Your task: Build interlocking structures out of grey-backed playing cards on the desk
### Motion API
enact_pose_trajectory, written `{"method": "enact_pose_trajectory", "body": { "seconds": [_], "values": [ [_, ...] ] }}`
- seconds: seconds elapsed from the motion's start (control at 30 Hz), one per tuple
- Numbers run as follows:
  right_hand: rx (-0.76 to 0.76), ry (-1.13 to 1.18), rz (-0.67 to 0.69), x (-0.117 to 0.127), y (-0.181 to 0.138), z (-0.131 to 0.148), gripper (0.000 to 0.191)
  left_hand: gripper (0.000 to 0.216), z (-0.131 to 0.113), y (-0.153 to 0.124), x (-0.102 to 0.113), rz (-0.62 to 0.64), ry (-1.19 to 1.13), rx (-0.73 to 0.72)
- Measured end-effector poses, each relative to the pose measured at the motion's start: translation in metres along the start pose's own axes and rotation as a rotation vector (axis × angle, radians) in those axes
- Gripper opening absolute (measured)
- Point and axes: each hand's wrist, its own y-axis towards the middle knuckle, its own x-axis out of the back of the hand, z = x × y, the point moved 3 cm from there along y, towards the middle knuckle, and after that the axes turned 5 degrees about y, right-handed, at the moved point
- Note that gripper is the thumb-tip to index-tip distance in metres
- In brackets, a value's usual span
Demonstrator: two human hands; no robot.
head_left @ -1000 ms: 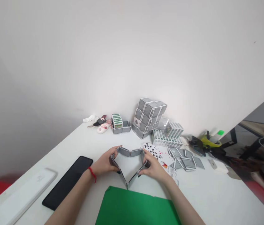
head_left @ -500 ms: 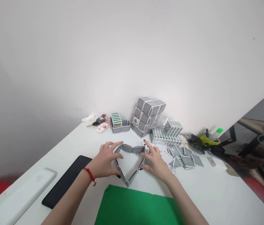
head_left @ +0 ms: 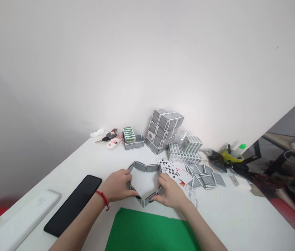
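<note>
A low heart-like ring of folded playing cards [head_left: 152, 168] stands on the white table in front of me, grey card backs facing outward. Around its left wall my left hand [head_left: 116, 184] is closed, with the thumb reaching towards the near point. My right hand [head_left: 172, 191] grips the right wall in the same way, its thumb also close to that point. Parts of both side walls are hidden by my fingers. Several loose playing cards [head_left: 172, 170] lie face up just beyond my right hand. Grey-backed cards [head_left: 207, 179] are scattered further right.
Against the wall stands a tall stack of card-built blocks [head_left: 160, 130]. Beside it are green-and-white card boxes [head_left: 185, 153] and a smaller card tray [head_left: 139, 142]. A black phone [head_left: 73, 205], a white case [head_left: 24, 219] and a green sheet [head_left: 150, 232] lie nearer me.
Both hands have gone from spread fingers around the card ring to fingers curled in on its side walls. The thumbs have come closer together at the near point.
</note>
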Motion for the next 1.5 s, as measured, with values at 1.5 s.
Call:
{"method": "enact_pose_trajectory", "body": {
  "seconds": [1.5],
  "values": [
    [-0.116,0.109,-0.056,0.046,0.002,-0.018,0.049,0.030,-0.013,0.095,-0.023,0.022,-0.080,-0.044]
  ]
}}
